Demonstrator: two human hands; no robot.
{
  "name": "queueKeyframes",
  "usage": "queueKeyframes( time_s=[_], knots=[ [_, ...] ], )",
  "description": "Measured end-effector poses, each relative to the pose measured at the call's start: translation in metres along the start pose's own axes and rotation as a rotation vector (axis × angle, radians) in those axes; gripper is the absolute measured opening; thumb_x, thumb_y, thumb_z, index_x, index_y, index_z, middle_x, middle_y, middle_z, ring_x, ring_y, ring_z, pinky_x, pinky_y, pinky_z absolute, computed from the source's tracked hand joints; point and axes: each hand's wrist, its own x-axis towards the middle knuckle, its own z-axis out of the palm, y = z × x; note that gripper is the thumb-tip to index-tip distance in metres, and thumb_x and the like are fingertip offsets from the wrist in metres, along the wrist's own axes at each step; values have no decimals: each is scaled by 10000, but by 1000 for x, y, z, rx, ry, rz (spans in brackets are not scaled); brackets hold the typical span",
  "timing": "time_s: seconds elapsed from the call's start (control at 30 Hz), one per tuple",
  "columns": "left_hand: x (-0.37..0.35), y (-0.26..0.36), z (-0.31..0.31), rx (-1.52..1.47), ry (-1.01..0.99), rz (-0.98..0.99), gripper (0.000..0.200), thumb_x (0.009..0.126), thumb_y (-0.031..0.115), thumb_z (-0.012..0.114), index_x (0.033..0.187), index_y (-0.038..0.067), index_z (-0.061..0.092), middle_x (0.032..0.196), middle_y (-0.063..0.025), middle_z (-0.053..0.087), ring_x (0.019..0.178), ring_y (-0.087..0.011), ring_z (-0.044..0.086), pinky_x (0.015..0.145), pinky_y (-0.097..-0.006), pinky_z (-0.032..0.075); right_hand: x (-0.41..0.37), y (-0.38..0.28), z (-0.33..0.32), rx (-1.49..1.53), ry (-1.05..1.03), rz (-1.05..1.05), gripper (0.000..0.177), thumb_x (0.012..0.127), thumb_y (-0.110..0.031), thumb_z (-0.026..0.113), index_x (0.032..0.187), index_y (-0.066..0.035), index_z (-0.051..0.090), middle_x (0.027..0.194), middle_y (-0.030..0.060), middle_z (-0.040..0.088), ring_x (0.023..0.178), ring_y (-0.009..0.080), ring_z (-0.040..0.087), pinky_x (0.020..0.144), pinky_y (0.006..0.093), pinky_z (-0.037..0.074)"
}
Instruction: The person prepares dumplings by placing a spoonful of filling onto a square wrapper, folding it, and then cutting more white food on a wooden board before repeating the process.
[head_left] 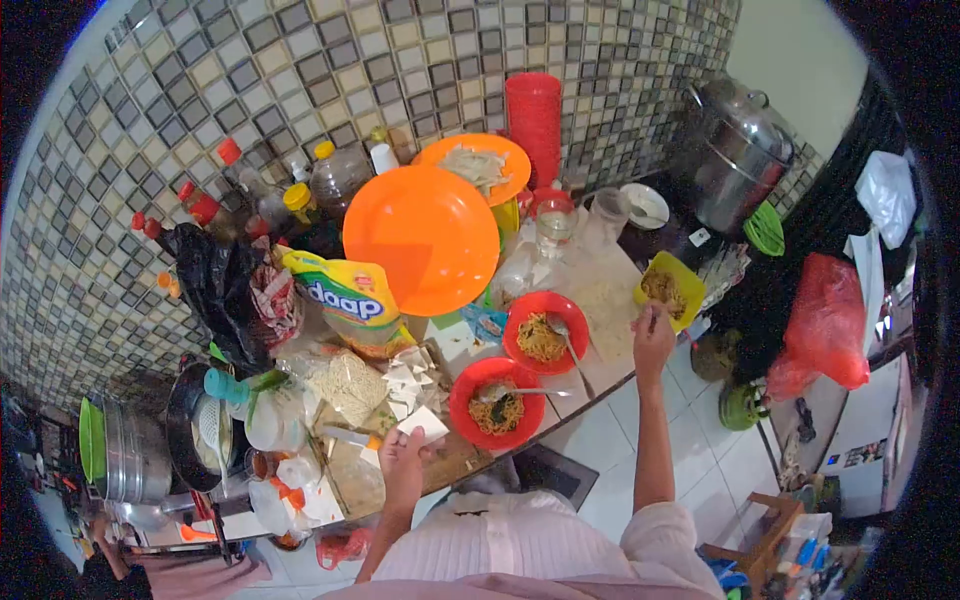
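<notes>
My left hand point(403, 465) is closed on a white square piece point(422, 427), thin and flat. Just beyond it lies a heap of similar white pieces point(412, 378) on a wooden board point(360, 490). A knife point(350, 437) with an orange handle rests beside my left fingers. On the right, my right hand point(653, 342) grips the near rim of a yellow square bowl point(692, 290) with noodles in it, by the table edge. Between my hands stand two red bowls of noodles, the nearer red bowl point(460, 385) and the farther red bowl point(578, 312), each with a spoon.
A large orange plate point(420, 240) leans behind a yellow Daap pouch point(345, 300). Stacked red cups point(533, 120), glasses and bottles line the tiled wall. A steel pot point(740, 150) stands back right. At left are a dark wok point(185, 430) and a steel pot point(138, 455).
</notes>
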Motion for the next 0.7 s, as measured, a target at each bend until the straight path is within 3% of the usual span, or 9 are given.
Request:
queueKeyframes(
  time_s=[0.07, 0.13, 0.23, 0.27, 0.33, 0.53, 0.57, 0.63, 0.7],
  knots=[
    [4, -8, -4, -55, -16, 4, 136, 852, 106, 497, 942, 7, 519, 828, -69, 609, 686, -168, 609, 604, -233, 471, 16, 1, 12, 0, 10, -67, 182, 864, -166, 452, 898, -8, 536, 560, 87, 528, 515, 134, 561, 491, 263, 429],
    [-7, -7, -9, -90, -6, -14, 144, 851, 107, 499, 949, 4, 519, 836, -70, 610, 693, -168, 611, 619, -239, 477, 13, 4, 18, -43, -34, -113, 216, 862, -190, 431, 885, 1, 528, 696, 173, 553, 607, 296, 559, 568, 380, 429],
    [-7, 2, -2, -32, -3, -40, 126, 840, 81, 508, 928, -9, 523, 819, -86, 608, 710, -176, 612, 666, -294, 516, 13, -2, 21, 40, -75, 31, 242, 870, -213, 419, 897, 3, 523, 678, 168, 561, 601, 299, 569, 567, 383, 437],
    [-6, 2, -5, -31, 3, -38, 126, 840, 81, 508, 928, -9, 523, 819, -86, 608, 710, -176, 612, 666, -294, 516, 12, -1, 23, 44, -80, 30, 242, 870, -213, 419, 897, 3, 523, 678, 168, 561, 601, 299, 569, 567, 383, 437],
    [0, 0, -14, -46, -8, 19, 103, 836, 78, 512, 895, -6, 529, 808, -91, 608, 708, -191, 616, 629, -306, 525, 13, 12, 28, 175, -9, 68, 210, 893, -172, 416, 876, 8, 523, 612, 81, 553, 521, 124, 571, 476, 250, 463],
    [14, 20, -15, -80, 64, -1, 92, 833, 73, 514, 887, 0, 533, 810, -94, 608, 689, -207, 620, 569, -320, 533, 16, 20, 41, 107, -11, 117, 218, 895, -179, 421, 858, 15, 512, 624, 66, 538, 514, 109, 551, 472, 238, 467],
    [18, 20, -18, -76, 60, -3, 92, 833, 73, 514, 887, 0, 533, 810, -94, 608, 689, -207, 620, 569, -320, 533, 12, 22, 44, 238, 7, 212, 248, 887, -221, 432, 824, 6, 510, 597, 73, 532, 515, 131, 539, 477, 264, 443],
    [27, 19, -23, -19, -36, -3, 194, 838, 78, 505, 1019, 9, 510, 957, -80, 591, 817, -182, 594, 686, -330, 516, 12, 21, 45, 360, 39, 309, 282, 880, -263, 443, 790, -3, 508, 570, 80, 526, 516, 153, 527, 482, 291, 419],
    [33, 18, -18, -12, -38, 2, 196, 840, 83, 502, 1021, 9, 512, 959, -81, 591, 827, -182, 592, 696, -328, 512, 6, 29, 49, 324, 59, 296, 287, 884, -266, 439, 788, -5, 509, 587, 71, 524, 517, 134, 513, 485, 280, 420]
  ],
)
